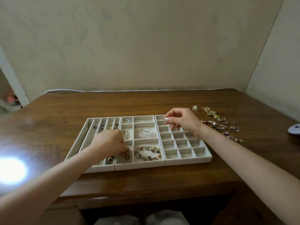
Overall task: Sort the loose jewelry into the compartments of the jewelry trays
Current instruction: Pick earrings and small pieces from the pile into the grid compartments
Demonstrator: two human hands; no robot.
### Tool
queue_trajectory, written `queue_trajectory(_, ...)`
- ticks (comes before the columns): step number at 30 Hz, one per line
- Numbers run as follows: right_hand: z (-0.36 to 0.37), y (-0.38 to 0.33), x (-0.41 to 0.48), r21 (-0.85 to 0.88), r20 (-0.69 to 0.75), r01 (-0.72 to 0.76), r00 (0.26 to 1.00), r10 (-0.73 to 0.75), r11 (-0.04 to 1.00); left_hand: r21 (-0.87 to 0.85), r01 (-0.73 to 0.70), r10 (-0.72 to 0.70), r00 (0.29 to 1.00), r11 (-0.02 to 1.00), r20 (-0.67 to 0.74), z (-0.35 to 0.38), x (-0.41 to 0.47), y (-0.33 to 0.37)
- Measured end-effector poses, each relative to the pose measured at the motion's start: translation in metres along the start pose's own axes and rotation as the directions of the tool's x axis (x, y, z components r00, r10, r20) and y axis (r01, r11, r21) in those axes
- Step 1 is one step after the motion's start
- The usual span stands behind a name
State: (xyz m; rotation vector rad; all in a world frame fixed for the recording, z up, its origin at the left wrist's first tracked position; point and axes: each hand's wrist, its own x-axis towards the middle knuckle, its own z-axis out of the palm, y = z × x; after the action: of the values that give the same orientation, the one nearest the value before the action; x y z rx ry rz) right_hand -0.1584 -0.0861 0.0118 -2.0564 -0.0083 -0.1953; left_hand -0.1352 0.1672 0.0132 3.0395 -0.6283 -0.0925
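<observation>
Three cream jewelry trays sit side by side on the wooden table: a left tray [76, 149] with long slots, a middle tray [139, 165] and a right tray [188, 160] with many small square cells. My left hand [109, 141] reaches into the middle tray's front-left compartment and pinches a dark beaded piece [127, 154]. My right hand [180, 120] hovers over the back of the right tray with fingers loosely curled; nothing visible in it. A pearl and stone bracelet [148, 152] and a clear bead bracelet [146, 133] lie in the middle tray.
Loose rings, earrings and charms [219, 123] are scattered on the table right of the trays. A white object [294, 129] lies at the far right edge. A bright glare spot [11, 169] shines on the left. Walls close in behind and to the right.
</observation>
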Motion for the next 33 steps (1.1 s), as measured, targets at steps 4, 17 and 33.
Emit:
queue_trajectory(4, -0.005, 0.000, 0.001, -0.003, -0.017, 0.005, 1.000, -0.005, 1.000, -0.068, -0.034, 0.027, 0.995, 0.997, -0.100, -0.011, 0.004, 0.001)
queue_trajectory(17, -0.037, 0.020, -0.011, -0.111, -0.095, -0.059, 0.994, 0.048, 0.992, -0.404, -0.393, 0.282, 0.909, 0.826, -0.307, 0.012, 0.051, 0.078)
queue_trajectory(33, -0.114, 0.086, -0.005, -0.674, -0.367, -0.396, 0.912, 0.183, 0.624, -0.427, -0.505, 0.355, 0.853, 0.750, -0.383, 0.023, 0.106, 0.140)
